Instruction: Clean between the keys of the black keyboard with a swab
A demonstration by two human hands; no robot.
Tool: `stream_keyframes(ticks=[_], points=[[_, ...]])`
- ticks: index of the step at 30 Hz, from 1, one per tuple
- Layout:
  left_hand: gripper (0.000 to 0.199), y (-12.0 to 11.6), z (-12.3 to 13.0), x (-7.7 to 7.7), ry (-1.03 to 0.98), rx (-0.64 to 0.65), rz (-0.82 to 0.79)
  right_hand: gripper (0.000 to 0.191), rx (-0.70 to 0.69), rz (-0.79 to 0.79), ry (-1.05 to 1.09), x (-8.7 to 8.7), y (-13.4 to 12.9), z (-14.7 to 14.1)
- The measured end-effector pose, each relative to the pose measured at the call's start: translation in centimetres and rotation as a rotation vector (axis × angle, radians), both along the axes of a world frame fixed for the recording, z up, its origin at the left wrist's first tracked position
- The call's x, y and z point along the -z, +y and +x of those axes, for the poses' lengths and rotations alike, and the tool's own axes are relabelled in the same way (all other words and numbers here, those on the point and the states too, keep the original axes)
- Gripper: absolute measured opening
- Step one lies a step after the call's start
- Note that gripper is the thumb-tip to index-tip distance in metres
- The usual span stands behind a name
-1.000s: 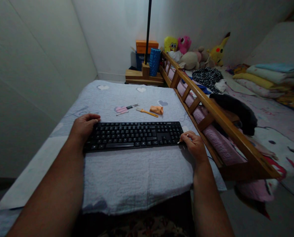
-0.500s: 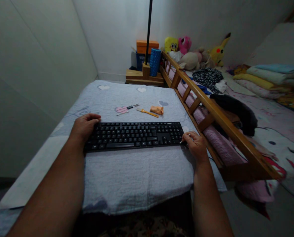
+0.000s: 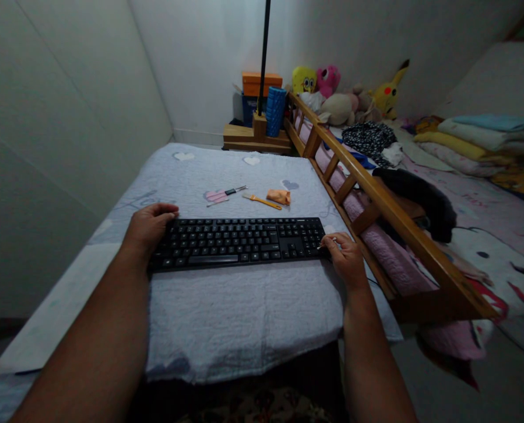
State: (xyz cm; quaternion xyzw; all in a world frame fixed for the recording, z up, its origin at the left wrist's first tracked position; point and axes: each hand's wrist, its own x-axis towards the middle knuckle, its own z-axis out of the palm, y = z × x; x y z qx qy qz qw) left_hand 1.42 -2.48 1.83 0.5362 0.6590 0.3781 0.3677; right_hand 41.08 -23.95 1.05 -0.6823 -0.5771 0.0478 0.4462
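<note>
You seem to be at the step of working a small white-tipped stick (image 3: 321,247), apparently a cotton swab, at the lower right corner of the keyboard (image 3: 235,241), by the number pad, while the other end is steadied. As I judge it, the next move calls for a light pinch, small strokes along the key edges, and enough hold on the far end that the board does not slide on the cloth (image 3: 244,311). Of your two hands, the left hand (image 3: 150,226) rests over the board's left end, fingers loosely bent and lying together, bracing it; whether they grip its edge underneath, you cannot tell from here. Your right hand (image 3: 345,255) is nearly closed, thumb and fingertips pinching the stick, at the board's right end. The keyboard lies flat on the cloth-covered counter between your hands, its space bar toward you. Counting what lies beyond it, you have one yellow-handled brush (image 3: 265,202), one orange packet (image 3: 279,197) just beside it, one slim tool with a dark section (image 3: 236,190) and one thin pale stick (image 3: 218,203), too small to identify. Past the single wooden rail (image 3: 398,238) on your right, at least four soft toys (image 3: 328,80) sit in a heap; some overlap, so you cannot count them exactly.
</note>
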Motion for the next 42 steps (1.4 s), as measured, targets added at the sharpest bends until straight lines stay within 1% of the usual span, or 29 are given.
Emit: stream_keyframes(ticks=[7,11,17,23,29,35,38,42], points=[[0.029,0.09,0.08,0.16,-0.006,-0.016,-0.008,0.024,0.005,0.017,-0.019,0.18,0.13,0.10],[0.028,-0.04,0.13,0.09,0.023,-0.008,0.010,0.023,-0.001,0.027,-0.026,0.36,0.24,0.24],[0.031,-0.09,0.05,0.09,0.023,-0.005,-0.006,0.023,-0.002,0.031,-0.022,0.48,0.47,0.16],[0.029,0.10,-0.07,0.19,0.042,0.004,0.004,0.025,0.052,0.031,-0.027,0.46,0.45,0.09],[0.028,0.06,-0.02,0.26,0.013,-0.011,-0.012,0.025,0.110,0.039,-0.059,0.30,0.36,0.25],[0.027,-0.05,0.06,-0.06,0.022,-0.007,-0.001,0.025,0.131,0.038,-0.064,0.45,0.41,0.38],[0.026,-0.05,0.08,-0.16,0.037,-0.004,0.005,0.025,0.121,0.036,-0.056,0.35,0.45,0.17],[0.028,0.20,-0.07,0.20,0.024,0.003,0.009,0.026,0.069,0.013,-0.033,0.16,0.55,-0.21]])
